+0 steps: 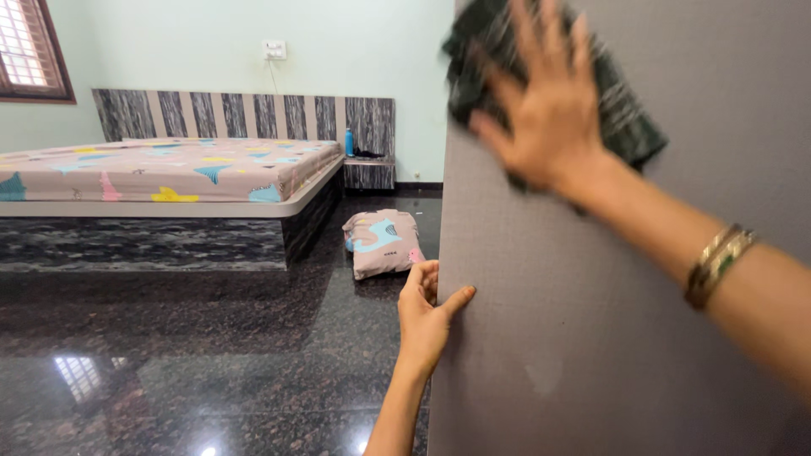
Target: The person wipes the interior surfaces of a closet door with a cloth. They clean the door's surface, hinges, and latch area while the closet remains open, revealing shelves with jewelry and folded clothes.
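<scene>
My right hand point(545, 118) presses a dark green cloth point(629, 114) flat against a tall grey panel point(591, 321) that fills the right half of the view. The hand and cloth are blurred near the panel's top left corner. A gold bangle sits on that wrist. My left hand point(425, 314) grips the panel's left edge lower down, thumb on the front face and fingers curled around the edge.
A low bed point(160, 173) with a patterned pink sheet stands at the left against a striped headboard. A matching pillow point(383, 241) lies on the glossy dark granite floor point(186, 363). A small side shelf with a blue bottle point(349, 142) is at the back.
</scene>
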